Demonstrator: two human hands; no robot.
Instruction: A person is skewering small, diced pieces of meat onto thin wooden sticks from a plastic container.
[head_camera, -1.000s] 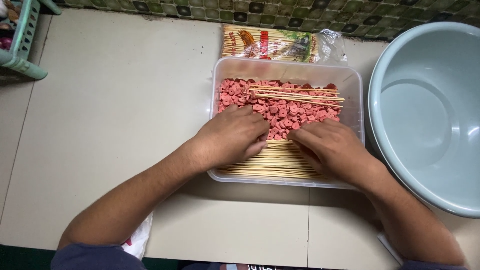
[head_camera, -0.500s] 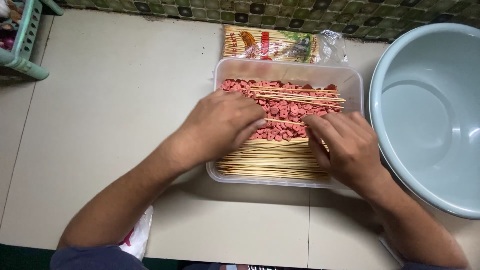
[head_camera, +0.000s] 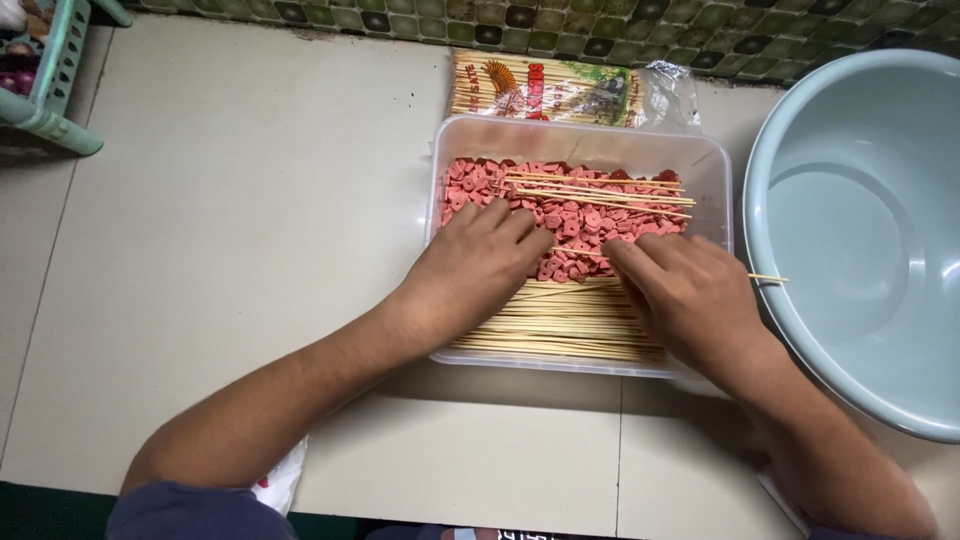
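Pink-red sausage slices (head_camera: 570, 215), small and round, fill the far half of a clear plastic tub (head_camera: 580, 135) at centre; several loose bamboo skewers (head_camera: 600, 190) lie across them, running 9 to 3 o'clock. Near half of the tub holds a flat bundle of pale skewers (head_camera: 560, 325), same direction. Left hand (head_camera: 475, 270) palm-down at the slices' near edge, fingers loosely spread and curled into the pieces; whether it pinches anything, cannot tell. Right hand (head_camera: 690, 295) palm-down at 3 o'clock of the left, fingers close together, gripping a single skewer (head_camera: 768, 278) whose tip juts past the tub's rim toward 3 o'clock. Printed skewer packet (head_camera: 560, 90) lies just beyond the tub at 12 o'clock. Large pale-blue basin (head_camera: 850, 230) at 3 o'clock, beside the tub. Surface: beige tiled counter (head_camera: 230, 230), grout lines visible; green patterned tile strip (head_camera: 450, 18) along the far edge. Green plastic rack (head_camera: 55, 100) at 10 o'clock.
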